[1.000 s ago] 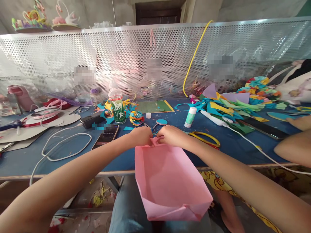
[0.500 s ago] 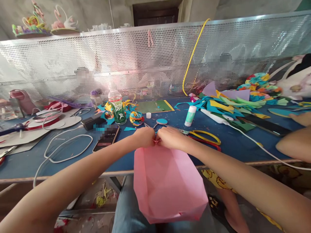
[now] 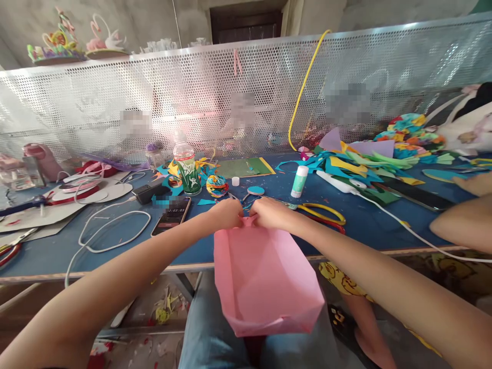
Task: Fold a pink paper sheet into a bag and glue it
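Note:
A pink folded-paper box (image 3: 265, 277), its inside facing me, hangs over the table's near edge above my lap. At its far edge my left hand (image 3: 227, 214) pinches the pink paper from the left. Close beside it my right hand (image 3: 267, 212) pinches the same edge from the right, and a small pointed fold shows between them. The fingertips are partly hidden by the hands. Scissors with yellow and red handles (image 3: 325, 212) lie just right of my right hand. Beyond the hands are a glue stick (image 3: 299, 182), a small white cap (image 3: 236, 181) and a blue paper disc (image 3: 255, 190).
A phone (image 3: 171, 218), a green-labelled bottle (image 3: 188, 166) and a colourful paper ball (image 3: 217, 185) stand left. A white cable (image 3: 111, 249) loops there. Paper scraps (image 3: 346, 164) and a white corded tool (image 3: 338, 183) lie right. Another person's arm (image 3: 463, 223) rests at the right edge.
My hands have moved slightly apart, and a pink fold now shows between them. The box's near side has risen a little and shows more of its inside. The view has shifted slightly.

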A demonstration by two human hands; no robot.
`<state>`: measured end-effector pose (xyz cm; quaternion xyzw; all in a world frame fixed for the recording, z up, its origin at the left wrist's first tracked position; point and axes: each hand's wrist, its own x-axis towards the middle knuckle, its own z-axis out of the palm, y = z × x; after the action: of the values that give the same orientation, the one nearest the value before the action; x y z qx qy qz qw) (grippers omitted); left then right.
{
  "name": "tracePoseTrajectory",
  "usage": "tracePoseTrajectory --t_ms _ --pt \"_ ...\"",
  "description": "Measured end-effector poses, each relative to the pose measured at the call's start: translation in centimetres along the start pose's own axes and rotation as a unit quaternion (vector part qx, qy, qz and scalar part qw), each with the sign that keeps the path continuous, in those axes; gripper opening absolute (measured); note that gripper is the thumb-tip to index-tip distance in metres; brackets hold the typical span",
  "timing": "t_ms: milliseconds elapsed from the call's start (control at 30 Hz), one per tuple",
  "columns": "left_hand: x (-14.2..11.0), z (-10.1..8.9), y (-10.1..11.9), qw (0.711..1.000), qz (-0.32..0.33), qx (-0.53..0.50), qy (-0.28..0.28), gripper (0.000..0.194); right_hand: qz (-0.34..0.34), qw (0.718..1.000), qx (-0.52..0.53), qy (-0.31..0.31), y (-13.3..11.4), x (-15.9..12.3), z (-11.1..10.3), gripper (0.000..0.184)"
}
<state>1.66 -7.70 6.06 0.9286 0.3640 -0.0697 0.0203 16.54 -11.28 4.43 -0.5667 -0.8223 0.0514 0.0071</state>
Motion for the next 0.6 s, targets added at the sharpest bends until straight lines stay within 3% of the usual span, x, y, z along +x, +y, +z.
tracePoseTrajectory --t_ms 267,433,600 --pt "0.6 0.3 -0.3 1.0 0.021 -0.018 -0.001 0.015 0.019 0.999 0.021 -0.034 0.7 0.8 -0.2 0.019" --pt "-0.3 -0.9 -1.2 0.995 0.063 -0.081 -0.002 0.018 0.02 0.998 0.045 -0.033 0.3 -0.2 -0.5 0.034" --pt "-3.5 -3.1 -2.5 0.985 0.026 -0.139 0.098 0.029 0.035 0.997 0.064 -0.002 0.1 -2.4 -1.1 0.051"
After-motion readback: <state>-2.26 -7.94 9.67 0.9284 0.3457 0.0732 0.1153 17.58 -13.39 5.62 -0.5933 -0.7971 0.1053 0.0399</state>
